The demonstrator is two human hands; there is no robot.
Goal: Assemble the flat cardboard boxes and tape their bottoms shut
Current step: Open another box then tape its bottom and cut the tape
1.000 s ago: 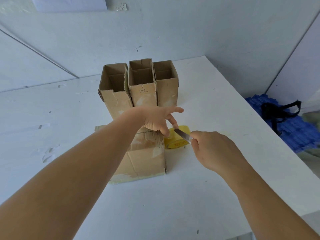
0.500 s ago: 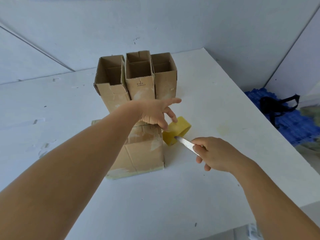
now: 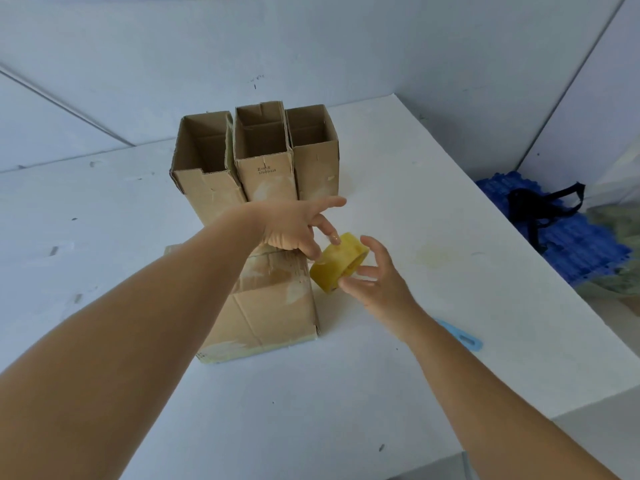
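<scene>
Yellow tape roll [image 3: 339, 262]; brown boxes [image 3: 263, 161] (pale smears); white table [image 3: 433, 188].

bright, even, cool daylight, no glare. soft shadows on the surface [image 3: 398, 375] under my arms. wide-angle bending at the edges. slight motion blur, right edge soft.
</scene>
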